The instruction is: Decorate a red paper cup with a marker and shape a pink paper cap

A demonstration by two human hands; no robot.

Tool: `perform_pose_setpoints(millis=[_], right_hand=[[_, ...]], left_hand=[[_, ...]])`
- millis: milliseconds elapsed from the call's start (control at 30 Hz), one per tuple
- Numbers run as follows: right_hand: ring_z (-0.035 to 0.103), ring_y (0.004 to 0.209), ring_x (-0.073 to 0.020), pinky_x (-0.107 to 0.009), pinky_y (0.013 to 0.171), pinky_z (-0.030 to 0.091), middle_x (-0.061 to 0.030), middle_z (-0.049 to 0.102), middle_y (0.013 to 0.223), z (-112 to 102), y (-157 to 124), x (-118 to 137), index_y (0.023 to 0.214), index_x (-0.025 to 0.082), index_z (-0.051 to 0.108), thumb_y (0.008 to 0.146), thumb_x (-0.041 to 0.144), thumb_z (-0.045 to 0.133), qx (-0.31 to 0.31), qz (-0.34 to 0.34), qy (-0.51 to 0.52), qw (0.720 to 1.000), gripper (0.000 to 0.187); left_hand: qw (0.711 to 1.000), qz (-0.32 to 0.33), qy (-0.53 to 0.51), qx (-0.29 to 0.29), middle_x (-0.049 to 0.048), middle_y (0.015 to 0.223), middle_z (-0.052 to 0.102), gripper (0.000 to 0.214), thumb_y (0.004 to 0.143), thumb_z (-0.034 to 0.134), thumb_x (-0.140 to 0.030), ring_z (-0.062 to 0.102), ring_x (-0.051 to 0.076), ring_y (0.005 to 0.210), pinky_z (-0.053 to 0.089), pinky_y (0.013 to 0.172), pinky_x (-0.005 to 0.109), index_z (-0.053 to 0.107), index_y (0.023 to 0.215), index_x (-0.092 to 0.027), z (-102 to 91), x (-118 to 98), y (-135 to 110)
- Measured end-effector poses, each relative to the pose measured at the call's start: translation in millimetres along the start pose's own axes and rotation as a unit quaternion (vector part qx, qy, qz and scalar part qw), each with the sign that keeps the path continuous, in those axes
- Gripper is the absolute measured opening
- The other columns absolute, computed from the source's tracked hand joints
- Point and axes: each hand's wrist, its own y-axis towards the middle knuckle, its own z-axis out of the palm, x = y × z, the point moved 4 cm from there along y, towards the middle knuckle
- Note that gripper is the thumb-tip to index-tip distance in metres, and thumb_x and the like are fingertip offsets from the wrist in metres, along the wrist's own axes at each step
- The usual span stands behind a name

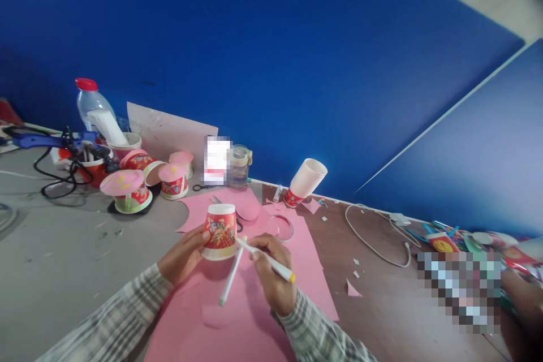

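My left hand (186,251) is closed around the side of a red printed paper cup (221,232), which is upside down with its rim toward the table. In my right hand (274,266) is a white marker with a yellow end (278,267); its tip points at the cup's right side, and I cannot tell whether it touches. A second white marker (231,277) with a green end slants between my hands over the pink paper (305,260). Behind the cup lie scissors (240,225), partly hidden, and a pink paper disc (247,207).
Cups with pink paper tops (127,184) stand at the left, near a red-capped bottle (91,102). A leaning stack of paper cups (307,178) is by the blue partition (271,68). A white cable (360,246) and another person's hand (524,294) are at the right.
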Motion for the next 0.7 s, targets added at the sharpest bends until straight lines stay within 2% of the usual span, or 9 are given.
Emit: perform_pose_setpoints(millis=[200,400,700], right_hand=[[0.057,0.051,-0.0183,-0.025,0.051,0.047,0.0007,0.064,0.058,-1.1,2.2,-1.5,0.072,0.021,0.068,0.066,0.014,0.054,-0.009,0.025,0.010,1.000,0.017],[0.059,0.052,-0.0190,-0.024,0.046,0.046,-0.0007,0.064,0.059,-5.9,2.7,8.9,0.077,0.020,0.068,0.070,0.019,0.052,-0.026,0.008,0.054,0.998,0.017],[0.053,0.046,-0.0162,-0.024,0.043,0.044,-0.0007,0.063,0.061,-3.4,2.6,7.1,0.082,0.021,0.068,0.074,0.022,0.054,-0.014,0.002,0.063,0.998,0.016]], left_hand=[[1.000,0.006,-0.002,-0.002,0.0216,0.095,0.071,0.035,0.072,0.055,-0.025,0.057,0.039,0.092,0.042,0.079,0.051,0.062,0.101,-0.007,-4.6,1.1,1.3],[1.000,-0.018,-0.011,-0.001,0.0203,0.097,0.071,0.038,0.067,0.060,-0.023,0.054,0.041,0.096,0.039,0.082,0.054,0.063,0.102,-0.010,-0.2,1.0,-0.8],[0.999,-0.030,0.020,-0.002,0.0191,0.098,0.071,0.041,0.065,0.061,-0.023,0.054,0.042,0.096,0.039,0.081,0.055,0.062,0.105,-0.012,1.4,2.7,-3.1]])
